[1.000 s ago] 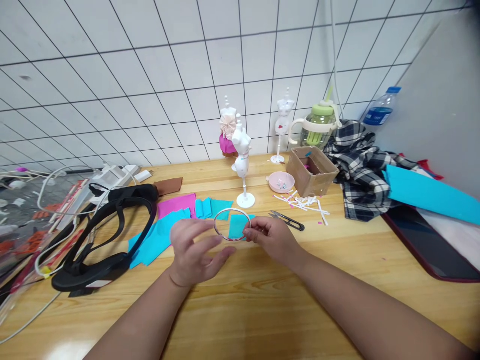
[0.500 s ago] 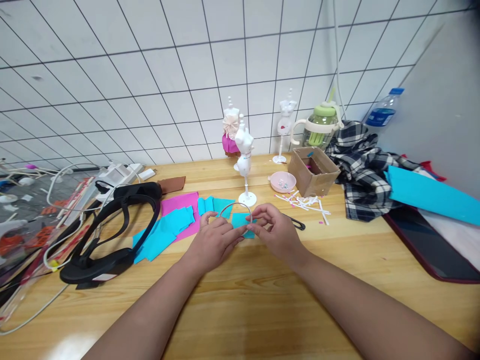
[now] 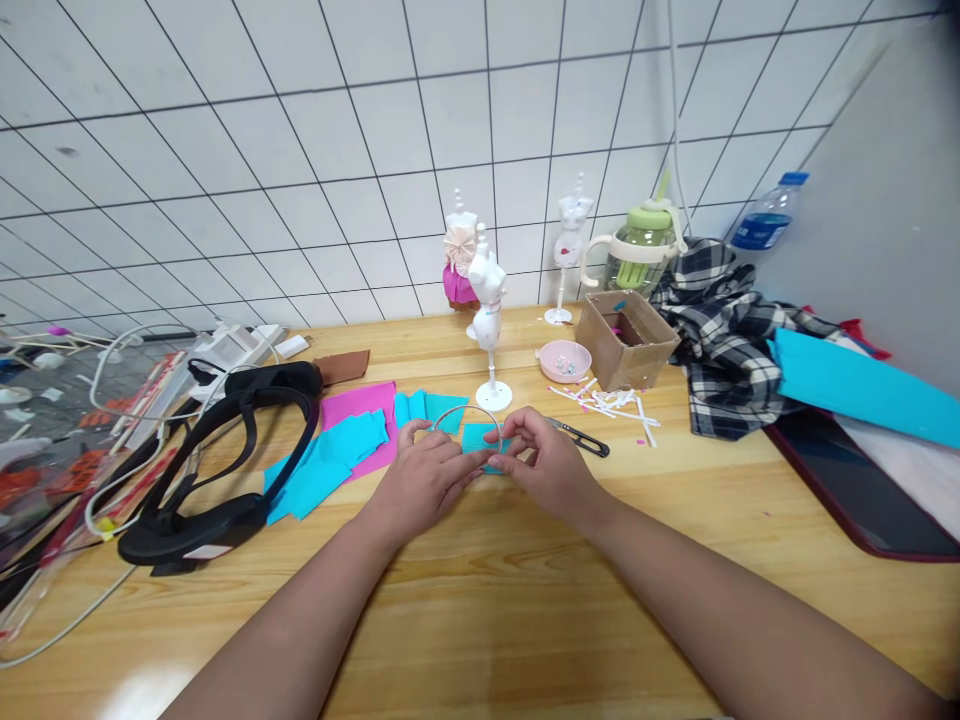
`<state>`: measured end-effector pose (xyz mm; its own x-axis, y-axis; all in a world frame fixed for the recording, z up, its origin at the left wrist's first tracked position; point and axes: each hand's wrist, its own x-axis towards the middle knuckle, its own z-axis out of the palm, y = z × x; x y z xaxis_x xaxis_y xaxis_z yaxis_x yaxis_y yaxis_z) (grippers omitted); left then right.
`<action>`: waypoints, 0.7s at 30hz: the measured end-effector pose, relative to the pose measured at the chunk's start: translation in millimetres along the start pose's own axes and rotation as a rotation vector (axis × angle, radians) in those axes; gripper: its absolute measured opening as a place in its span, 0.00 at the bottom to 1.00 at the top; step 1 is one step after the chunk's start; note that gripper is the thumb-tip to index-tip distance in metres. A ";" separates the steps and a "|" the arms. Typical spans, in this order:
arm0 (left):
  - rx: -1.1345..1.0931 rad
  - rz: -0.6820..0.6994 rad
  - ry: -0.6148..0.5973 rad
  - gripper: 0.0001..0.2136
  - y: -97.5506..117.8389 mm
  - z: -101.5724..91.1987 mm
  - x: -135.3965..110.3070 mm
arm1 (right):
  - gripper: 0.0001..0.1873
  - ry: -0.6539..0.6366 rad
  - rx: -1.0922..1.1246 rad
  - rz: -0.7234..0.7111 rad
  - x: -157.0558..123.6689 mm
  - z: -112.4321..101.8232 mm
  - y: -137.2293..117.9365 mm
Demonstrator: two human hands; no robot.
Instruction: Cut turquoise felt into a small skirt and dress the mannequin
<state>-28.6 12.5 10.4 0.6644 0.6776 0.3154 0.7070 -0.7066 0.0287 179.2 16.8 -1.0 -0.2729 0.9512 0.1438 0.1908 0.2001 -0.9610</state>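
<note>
A thin pale ring (image 3: 454, 408), like a narrow roll of tape, stands between my hands above the wooden table. My left hand (image 3: 427, 475) closes on its lower left side, palm down, with the little finger lifted. From the right, my right hand (image 3: 541, 462) pinches at the ring's right edge with thumb and forefinger. The fingertips of both hands nearly meet there, and whatever small part they grip is hidden. Just behind them lies a small blue cloth piece (image 3: 476, 437), partly covered by the fingers. Beside my right hand is a black cutter (image 3: 589, 440).
A white mini mannequin (image 3: 489, 300) stands behind my hands, two more near the wall. Blue cloth (image 3: 326, 470) and magenta cloth (image 3: 379, 430) lie left, beside a black headset strap (image 3: 210, 520). Rightward are a pink dish (image 3: 564, 362), cardboard box (image 3: 630, 350) and white strips (image 3: 611, 403).
Both hands stay nearly in place on the ring, with only slight finger movement. My right hand has shifted a little, and more of the black cutter shows. The view has tilted slightly.
</note>
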 end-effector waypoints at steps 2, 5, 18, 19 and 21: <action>-0.008 -0.014 0.008 0.13 -0.5 -0.1 -0.1 | 0.11 0.018 -0.066 -0.019 0.0 -0.8 0.5; -0.029 -0.028 0.009 0.13 -0.8 -0.6 -0.7 | 0.10 0.074 -0.088 -0.048 0.2 -1.6 1.0; -0.090 -0.036 -0.020 0.13 -3.8 2.5 -1.2 | 0.05 0.080 -0.045 -0.033 -1.0 4.3 6.8; -0.093 -0.042 -0.023 0.13 -3.9 1.9 -1.3 | 0.05 0.084 -0.060 -0.036 -0.6 3.1 6.5; -0.102 -0.049 -0.028 0.13 -3.7 0.6 -1.6 | 0.07 0.114 -0.068 -0.049 0.0 0.8 5.5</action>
<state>-32.0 14.2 9.2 0.6372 0.7163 0.2845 0.7114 -0.6886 0.1404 179.5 17.7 -6.4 -0.1752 0.9597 0.2197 0.2447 0.2586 -0.9345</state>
